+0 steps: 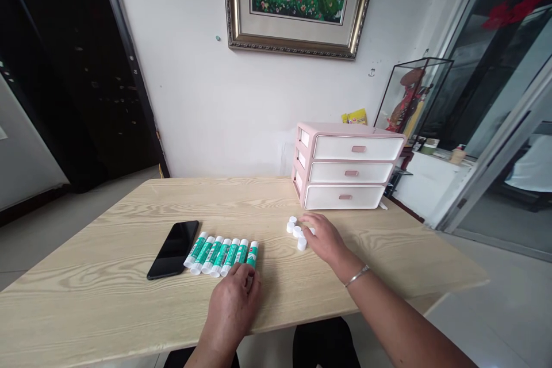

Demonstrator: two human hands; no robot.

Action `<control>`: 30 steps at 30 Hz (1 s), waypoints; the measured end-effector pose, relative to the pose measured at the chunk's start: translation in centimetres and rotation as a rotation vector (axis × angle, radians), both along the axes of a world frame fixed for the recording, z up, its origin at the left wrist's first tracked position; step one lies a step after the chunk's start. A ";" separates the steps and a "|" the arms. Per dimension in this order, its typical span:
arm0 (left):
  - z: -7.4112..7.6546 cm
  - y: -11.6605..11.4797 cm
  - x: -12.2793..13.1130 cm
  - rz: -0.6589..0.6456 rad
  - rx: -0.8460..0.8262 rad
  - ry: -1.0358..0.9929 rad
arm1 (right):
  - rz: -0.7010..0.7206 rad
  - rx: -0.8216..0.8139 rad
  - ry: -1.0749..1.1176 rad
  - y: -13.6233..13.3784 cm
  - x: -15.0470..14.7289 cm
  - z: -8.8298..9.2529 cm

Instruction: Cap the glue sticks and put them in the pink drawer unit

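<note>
Several green-and-white glue sticks (223, 257) lie side by side in a row on the table. My left hand (233, 299) is at the row's right end, fingers curled round the lower end of the last glue stick (253, 253), which that hand partly hides. Several small white caps (297, 231) stand in a loose cluster to the right of the sticks. Over their right side reaches my right hand (324, 240), fingers extended and apart; one cap (313, 232) shows partly beneath them. Whether the fingertips touch it, I cannot tell.
A black phone (173, 250) lies just left of the glue sticks. Behind the caps stands a pink-and-white drawer unit (350, 172) at the back right of the wooden table (107, 276). A yellow packet (355, 117) shows behind the unit, near a glass case (411, 95).
</note>
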State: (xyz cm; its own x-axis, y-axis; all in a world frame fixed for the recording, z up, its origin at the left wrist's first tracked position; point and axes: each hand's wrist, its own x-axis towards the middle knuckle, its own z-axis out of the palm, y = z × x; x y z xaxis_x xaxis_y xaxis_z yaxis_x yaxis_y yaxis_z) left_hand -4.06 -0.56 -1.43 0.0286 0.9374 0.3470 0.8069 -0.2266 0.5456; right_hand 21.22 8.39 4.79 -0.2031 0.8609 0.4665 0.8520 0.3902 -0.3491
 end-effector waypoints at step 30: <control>0.5 -0.1 -0.2 -0.043 -0.020 -0.273 | 0.145 0.050 0.209 -1.7 -2.7 -2.3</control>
State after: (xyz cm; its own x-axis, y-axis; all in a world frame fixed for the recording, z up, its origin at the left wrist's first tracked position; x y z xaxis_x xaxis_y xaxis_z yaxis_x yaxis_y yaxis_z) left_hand -4.22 -0.62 -0.94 -0.0232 0.9441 0.3290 0.6192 -0.2448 0.7461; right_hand 18.52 6.73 2.53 -0.2175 0.8048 0.5523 0.6971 0.5241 -0.4892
